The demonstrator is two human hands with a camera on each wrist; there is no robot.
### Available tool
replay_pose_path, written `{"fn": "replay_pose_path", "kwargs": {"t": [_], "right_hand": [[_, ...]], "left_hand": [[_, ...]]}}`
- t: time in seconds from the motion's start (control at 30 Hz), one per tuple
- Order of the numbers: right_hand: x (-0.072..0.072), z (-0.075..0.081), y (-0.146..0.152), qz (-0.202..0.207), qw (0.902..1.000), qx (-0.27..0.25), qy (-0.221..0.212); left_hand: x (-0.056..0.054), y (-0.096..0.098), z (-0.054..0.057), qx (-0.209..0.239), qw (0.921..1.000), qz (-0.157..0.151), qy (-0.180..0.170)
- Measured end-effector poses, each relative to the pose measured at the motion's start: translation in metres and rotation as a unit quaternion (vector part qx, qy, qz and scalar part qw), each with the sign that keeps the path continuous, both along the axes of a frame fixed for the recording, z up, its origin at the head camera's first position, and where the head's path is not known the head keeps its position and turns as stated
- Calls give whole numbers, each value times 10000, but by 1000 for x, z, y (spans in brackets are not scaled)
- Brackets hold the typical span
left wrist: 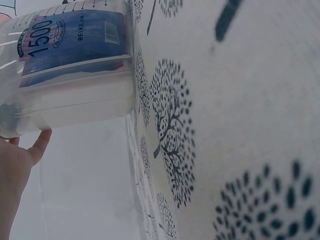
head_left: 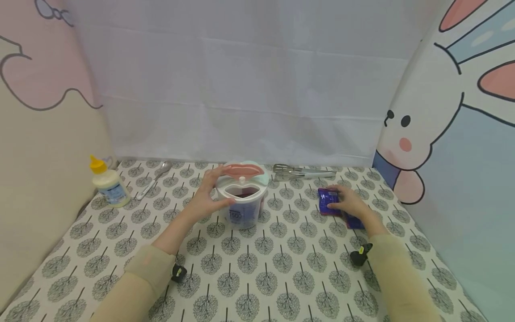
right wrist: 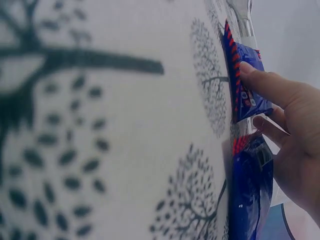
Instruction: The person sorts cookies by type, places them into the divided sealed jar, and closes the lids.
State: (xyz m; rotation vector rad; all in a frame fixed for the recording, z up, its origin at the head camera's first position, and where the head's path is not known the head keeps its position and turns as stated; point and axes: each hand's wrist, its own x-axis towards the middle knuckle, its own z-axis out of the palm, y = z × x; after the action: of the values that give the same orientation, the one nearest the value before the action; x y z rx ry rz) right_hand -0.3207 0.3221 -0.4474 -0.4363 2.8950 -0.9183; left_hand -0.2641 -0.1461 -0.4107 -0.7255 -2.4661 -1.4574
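A clear plastic measuring jug [head_left: 243,214] marked 1500 stands upright on the table, its white lid [head_left: 221,193] showing an opening in front of a pink flap. A blue packet [left wrist: 85,45] shows through its wall in the left wrist view. Thumb and fingers of my left hand [head_left: 205,199] grip the lid's rim from the left. Over on the right, my right hand [head_left: 352,204] pinches a shiny blue packet [head_left: 327,200] with red-striped edges. Another blue packet [head_left: 354,222] lies partly under that hand.
A glue-type bottle [head_left: 112,188] with a yellow cap stands at the far left, beside a spoon [head_left: 154,180]. Metal tongs [head_left: 303,173] lie at the back, right of the jug. White curtain [head_left: 249,89] closes off the table's rear; printed cloths hang at both sides.
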Motion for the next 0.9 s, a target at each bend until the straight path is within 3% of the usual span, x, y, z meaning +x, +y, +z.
{"fn": "replay_pose_path", "kwargs": {"t": [0.23, 0.43, 0.77, 0.9], "right_hand": [[1, 8, -11, -202, 9994, -250, 94], [3, 20, -17, -35, 9991, -294, 297], [16, 56, -34, 171, 9988, -201, 418], [22, 70, -40, 386, 9960, -215, 776]], "left_hand": [[2, 1, 1, 5, 10000, -8, 25], [1, 1, 2, 34, 10000, -19, 65], [1, 1, 3, 79, 9999, -49, 44], [1, 1, 2, 39, 10000, -40, 75]]}}
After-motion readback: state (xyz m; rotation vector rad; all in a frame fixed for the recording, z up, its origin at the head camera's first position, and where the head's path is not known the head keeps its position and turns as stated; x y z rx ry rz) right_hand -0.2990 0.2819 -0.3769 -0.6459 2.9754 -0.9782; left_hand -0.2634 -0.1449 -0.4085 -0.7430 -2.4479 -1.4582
